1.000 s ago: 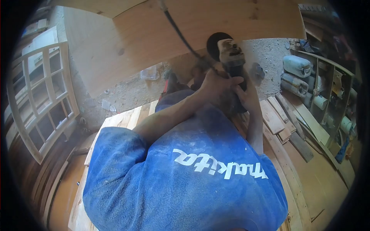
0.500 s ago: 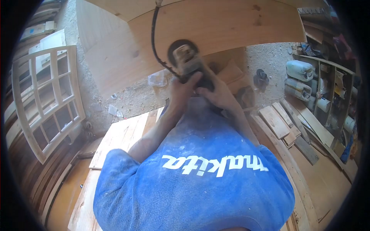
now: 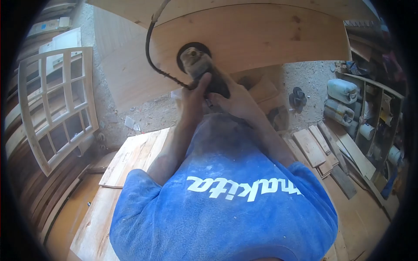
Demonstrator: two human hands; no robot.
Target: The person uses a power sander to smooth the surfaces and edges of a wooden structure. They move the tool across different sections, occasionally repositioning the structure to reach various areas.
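Note:
A power sander (image 3: 198, 65) with a round dark disc lies against the face of a large wooden panel (image 3: 252, 32). My left hand (image 3: 194, 96) is wrapped round the sander's near end on its left side, thumb on top. From the right, my right hand (image 3: 230, 99) grips the same dark body. The two hands are close together. A black cord (image 3: 150, 54) rises from the tool's left side past the panel's upper edge. The disc's underside is hidden.
A wooden lattice frame (image 3: 65, 93) leans at the left beside stacked boards. Short wood offcuts (image 3: 311, 145) lie at the right. White plastic jugs (image 3: 342, 91) stand near a wooden rack (image 3: 381, 113). Pale planks (image 3: 135, 152) lie beside my body.
Both hands and the sander have moved left across the panel. The cord has shifted left with them, and the camera view has moved slightly.

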